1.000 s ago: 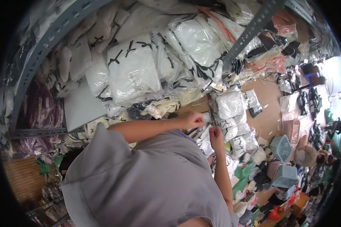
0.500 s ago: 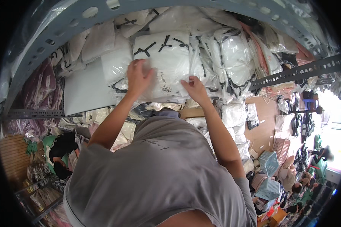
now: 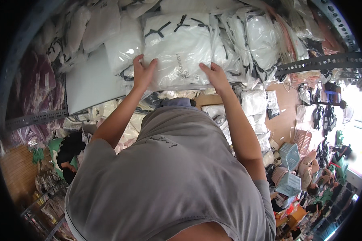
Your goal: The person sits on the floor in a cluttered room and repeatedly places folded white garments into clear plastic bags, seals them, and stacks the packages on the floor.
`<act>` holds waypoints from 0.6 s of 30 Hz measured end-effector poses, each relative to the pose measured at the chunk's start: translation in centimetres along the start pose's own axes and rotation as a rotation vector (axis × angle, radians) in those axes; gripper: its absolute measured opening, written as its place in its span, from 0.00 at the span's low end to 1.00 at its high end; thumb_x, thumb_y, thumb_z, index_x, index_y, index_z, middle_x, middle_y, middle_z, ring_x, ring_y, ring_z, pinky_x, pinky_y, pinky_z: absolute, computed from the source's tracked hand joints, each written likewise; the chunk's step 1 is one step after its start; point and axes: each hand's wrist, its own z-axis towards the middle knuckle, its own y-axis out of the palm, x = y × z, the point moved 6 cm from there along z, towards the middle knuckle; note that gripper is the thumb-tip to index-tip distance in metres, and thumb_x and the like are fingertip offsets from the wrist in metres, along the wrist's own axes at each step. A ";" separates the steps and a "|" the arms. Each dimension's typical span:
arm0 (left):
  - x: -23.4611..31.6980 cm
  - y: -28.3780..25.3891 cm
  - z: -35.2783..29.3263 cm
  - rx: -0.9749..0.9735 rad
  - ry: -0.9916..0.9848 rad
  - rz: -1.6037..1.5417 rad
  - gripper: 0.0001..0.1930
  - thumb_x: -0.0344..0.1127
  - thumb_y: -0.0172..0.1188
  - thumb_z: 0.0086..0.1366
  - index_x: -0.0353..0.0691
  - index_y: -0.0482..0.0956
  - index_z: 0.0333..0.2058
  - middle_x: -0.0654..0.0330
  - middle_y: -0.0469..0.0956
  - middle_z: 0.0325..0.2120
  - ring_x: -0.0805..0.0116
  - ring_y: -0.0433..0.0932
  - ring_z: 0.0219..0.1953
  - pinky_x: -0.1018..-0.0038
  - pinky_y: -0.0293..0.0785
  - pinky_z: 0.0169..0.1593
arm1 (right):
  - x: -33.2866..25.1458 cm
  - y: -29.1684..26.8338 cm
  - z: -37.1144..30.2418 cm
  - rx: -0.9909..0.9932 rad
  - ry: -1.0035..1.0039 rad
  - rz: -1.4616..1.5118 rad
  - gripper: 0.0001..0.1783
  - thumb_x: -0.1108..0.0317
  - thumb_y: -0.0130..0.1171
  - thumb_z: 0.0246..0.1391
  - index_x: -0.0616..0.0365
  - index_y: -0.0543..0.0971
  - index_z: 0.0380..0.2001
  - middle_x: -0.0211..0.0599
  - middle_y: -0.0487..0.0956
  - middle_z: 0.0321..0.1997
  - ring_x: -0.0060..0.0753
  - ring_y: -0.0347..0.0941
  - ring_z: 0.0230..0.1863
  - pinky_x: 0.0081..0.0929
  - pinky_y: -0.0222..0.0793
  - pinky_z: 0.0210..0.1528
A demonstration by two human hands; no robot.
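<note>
A folded white garment with black bows, in a clear plastic bag [image 3: 177, 44], lies on top of the shelf pile in front of me. At its left edge is my left hand [image 3: 144, 74], thumb on the bag and fingers curled along the side. My right hand [image 3: 216, 77] grips the opposite edge, its thumb on top and the other fingers partly hidden. To the right lie more bagged white garments with black trim [image 3: 261, 40]. Another bagged white garment [image 3: 124, 48] sits just left of my left hand.
Left of the piles is a bare grey shelf panel [image 3: 92, 80], with bagged maroon garments [image 3: 38, 88] beyond it. A perforated metal shelf bar [image 3: 317, 65] runs along the right. Plastic baskets [image 3: 289, 156] stand on the floor at right. Other people [image 3: 70, 154] are farther off.
My left hand has come down from above the bag to its left edge. My right hand has shifted along the right edge. The view has tilted, so the shelf sits higher.
</note>
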 end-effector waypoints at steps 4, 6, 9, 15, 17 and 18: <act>0.9 -0.2 -1.8 0.074 0.275 0.176 0.38 0.42 0.67 0.54 0.30 0.57 0.58 0.41 0.69 0.51 0.52 0.73 0.50 0.67 0.68 0.53 | -0.8 1.2 -2.2 -0.162 -0.016 0.308 0.24 0.62 0.63 0.54 0.63 0.73 0.50 0.34 0.78 0.43 0.23 0.71 0.45 0.23 0.71 0.37; 1.9 -0.2 -2.6 0.092 0.442 0.295 0.39 0.41 0.66 0.54 0.31 0.56 0.58 0.42 0.67 0.53 0.50 0.72 0.52 0.65 0.67 0.56 | -1.3 1.8 -4.7 -0.183 0.072 0.270 0.26 0.64 0.63 0.53 0.61 0.69 0.54 0.35 0.77 0.45 0.28 0.72 0.48 0.28 0.74 0.41; 1.8 -0.6 -3.0 0.056 0.391 0.275 0.38 0.40 0.66 0.54 0.30 0.57 0.58 0.40 0.64 0.55 0.48 0.68 0.55 0.64 0.63 0.59 | -1.2 2.2 -6.7 -0.179 0.103 0.239 0.29 0.68 0.62 0.52 0.55 0.66 0.57 0.37 0.77 0.48 0.34 0.75 0.49 0.34 0.78 0.41; -0.5 0.9 -4.7 -0.067 -0.044 -0.176 0.35 0.41 0.68 0.55 0.34 0.62 0.57 0.51 0.74 0.47 0.60 0.76 0.47 0.67 0.72 0.51 | 1.1 0.8 -9.5 -0.024 0.092 0.309 0.23 0.69 0.61 0.52 0.59 0.70 0.51 0.39 0.79 0.43 0.34 0.79 0.37 0.30 0.79 0.34; 0.1 0.9 -5.7 -0.253 -0.231 -0.309 0.34 0.42 0.68 0.55 0.33 0.64 0.56 0.53 0.76 0.45 0.61 0.78 0.44 0.67 0.74 0.49 | 2.3 0.9 -11.1 0.022 0.140 0.363 0.22 0.68 0.61 0.52 0.61 0.70 0.50 0.40 0.79 0.41 0.34 0.79 0.34 0.28 0.79 0.31; 0.1 1.1 -6.5 -0.352 -0.328 -0.380 0.34 0.43 0.68 0.55 0.33 0.65 0.56 0.53 0.77 0.44 0.62 0.78 0.43 0.67 0.75 0.47 | 3.1 0.8 -12.1 0.052 0.170 0.387 0.21 0.68 0.61 0.52 0.62 0.71 0.49 0.40 0.79 0.40 0.34 0.79 0.32 0.27 0.79 0.29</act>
